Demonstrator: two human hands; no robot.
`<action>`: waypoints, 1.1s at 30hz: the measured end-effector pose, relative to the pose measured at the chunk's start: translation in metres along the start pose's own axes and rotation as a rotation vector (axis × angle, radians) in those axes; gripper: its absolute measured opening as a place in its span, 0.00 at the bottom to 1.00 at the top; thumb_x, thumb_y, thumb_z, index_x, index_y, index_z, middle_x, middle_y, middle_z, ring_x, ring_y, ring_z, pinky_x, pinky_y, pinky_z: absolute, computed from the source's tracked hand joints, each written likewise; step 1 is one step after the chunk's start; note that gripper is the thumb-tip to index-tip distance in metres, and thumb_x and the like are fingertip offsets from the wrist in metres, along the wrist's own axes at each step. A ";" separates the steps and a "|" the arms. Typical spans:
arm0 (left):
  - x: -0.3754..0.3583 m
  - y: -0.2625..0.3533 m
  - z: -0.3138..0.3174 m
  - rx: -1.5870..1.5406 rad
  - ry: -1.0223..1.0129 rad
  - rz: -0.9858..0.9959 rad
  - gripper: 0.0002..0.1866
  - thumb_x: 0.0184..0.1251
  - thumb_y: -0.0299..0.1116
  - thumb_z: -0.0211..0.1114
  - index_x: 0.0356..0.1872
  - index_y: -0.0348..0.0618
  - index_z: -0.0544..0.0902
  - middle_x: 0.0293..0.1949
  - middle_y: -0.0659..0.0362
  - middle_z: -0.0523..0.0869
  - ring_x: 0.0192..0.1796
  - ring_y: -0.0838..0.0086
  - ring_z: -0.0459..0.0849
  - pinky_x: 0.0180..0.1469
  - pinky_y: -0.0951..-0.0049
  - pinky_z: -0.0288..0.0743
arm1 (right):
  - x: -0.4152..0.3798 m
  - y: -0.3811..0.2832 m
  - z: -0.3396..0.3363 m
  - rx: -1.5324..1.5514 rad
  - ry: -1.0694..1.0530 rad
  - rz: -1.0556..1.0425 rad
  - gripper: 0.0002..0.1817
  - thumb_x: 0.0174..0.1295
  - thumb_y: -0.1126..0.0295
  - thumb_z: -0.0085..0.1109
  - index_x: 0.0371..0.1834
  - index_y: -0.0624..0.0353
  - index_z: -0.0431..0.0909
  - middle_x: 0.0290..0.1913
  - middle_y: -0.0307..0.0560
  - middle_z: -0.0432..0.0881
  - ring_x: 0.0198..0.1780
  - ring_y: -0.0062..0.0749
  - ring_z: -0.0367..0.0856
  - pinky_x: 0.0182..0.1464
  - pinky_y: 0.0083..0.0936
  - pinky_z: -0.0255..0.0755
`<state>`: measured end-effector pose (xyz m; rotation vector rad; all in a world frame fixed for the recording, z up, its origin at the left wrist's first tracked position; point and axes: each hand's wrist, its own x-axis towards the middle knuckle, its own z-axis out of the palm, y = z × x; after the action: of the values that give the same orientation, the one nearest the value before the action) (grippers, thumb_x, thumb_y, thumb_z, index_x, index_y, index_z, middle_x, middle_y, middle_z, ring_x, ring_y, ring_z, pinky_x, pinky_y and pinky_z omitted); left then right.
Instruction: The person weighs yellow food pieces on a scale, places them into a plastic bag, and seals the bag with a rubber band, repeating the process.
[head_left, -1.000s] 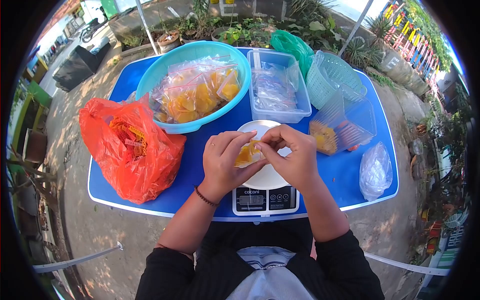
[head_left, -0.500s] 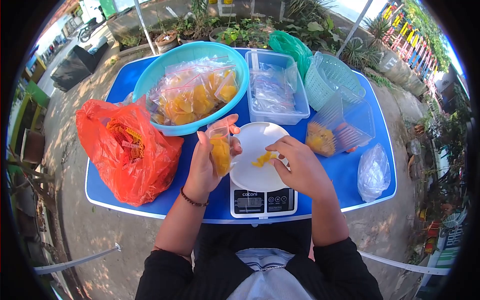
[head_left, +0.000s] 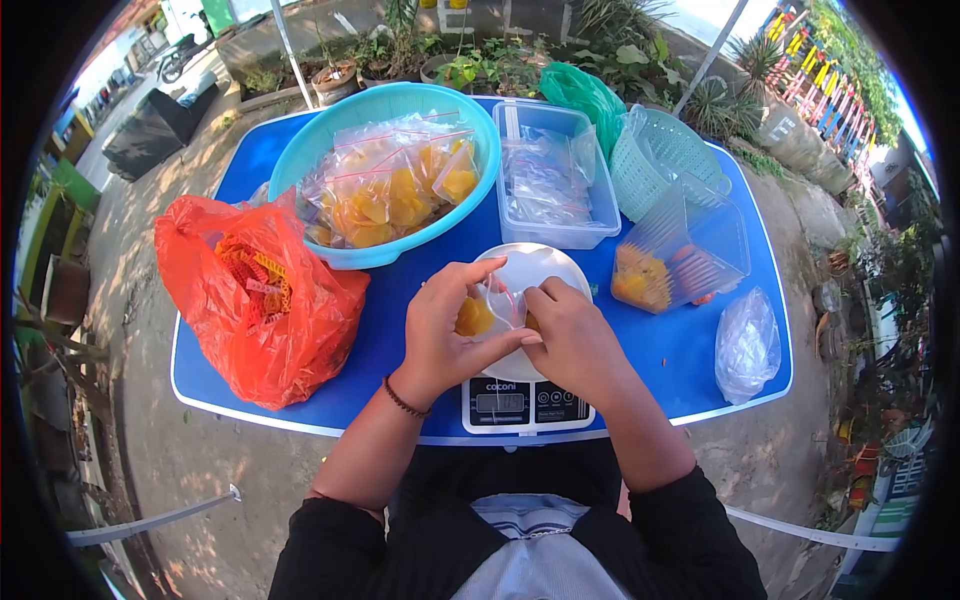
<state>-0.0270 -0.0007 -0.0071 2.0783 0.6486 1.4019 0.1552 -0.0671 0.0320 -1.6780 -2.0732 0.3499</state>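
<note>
My left hand (head_left: 437, 325) is closed on a small clear zip bag (head_left: 507, 306), held tilted on its side above a white plate (head_left: 535, 262). Thin yellow chips (head_left: 473, 317) show through the bag's lower end. Right at the bag's mouth, my right hand (head_left: 575, 335) has its fingers pinched together, with a bit of yellow chip (head_left: 532, 322) showing at the fingertips. Both hands nearly touch and hide much of the plate. Beneath the plate is a digital kitchen scale (head_left: 530, 405), its display too faint to read.
A turquoise basin (head_left: 385, 255) holds several filled bags. Beside it stands a clear tub (head_left: 560, 237) of flat plastic bags. An orange bag (head_left: 270, 350) lies left; a green basket (head_left: 650, 150), a clear container (head_left: 715, 225) with chips and a plastic bundle (head_left: 748, 350) are right.
My left hand has moved right and tipped the bag over the plate. My right hand has lifted yellow chips from the plate to the bag's mouth.
</note>
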 end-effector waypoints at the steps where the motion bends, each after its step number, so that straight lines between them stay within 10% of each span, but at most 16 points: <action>1: 0.001 0.002 -0.001 0.167 -0.015 0.062 0.44 0.44 0.49 0.90 0.64 0.43 0.82 0.41 0.57 0.86 0.41 0.68 0.85 0.45 0.70 0.79 | 0.000 -0.002 -0.004 0.019 -0.034 0.033 0.12 0.61 0.72 0.70 0.45 0.63 0.81 0.45 0.55 0.80 0.48 0.57 0.83 0.52 0.46 0.78; 21: 0.005 0.003 0.001 0.220 0.065 0.096 0.41 0.43 0.45 0.90 0.61 0.43 0.84 0.40 0.58 0.87 0.39 0.69 0.85 0.41 0.71 0.79 | 0.002 0.017 -0.006 0.116 -0.080 -0.130 0.11 0.60 0.78 0.68 0.43 0.66 0.78 0.41 0.58 0.80 0.49 0.56 0.81 0.53 0.45 0.75; 33: 0.002 -0.003 0.002 0.345 0.029 0.100 0.43 0.39 0.48 0.91 0.61 0.45 0.85 0.39 0.59 0.88 0.39 0.68 0.86 0.42 0.70 0.80 | 0.020 0.017 -0.019 0.996 0.189 0.070 0.07 0.64 0.83 0.70 0.41 0.66 0.82 0.39 0.42 0.85 0.42 0.18 0.84 0.45 0.20 0.83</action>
<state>-0.0248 0.0022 -0.0084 2.3887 0.8600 1.4610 0.1757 -0.0457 0.0444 -1.0918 -1.3149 0.9976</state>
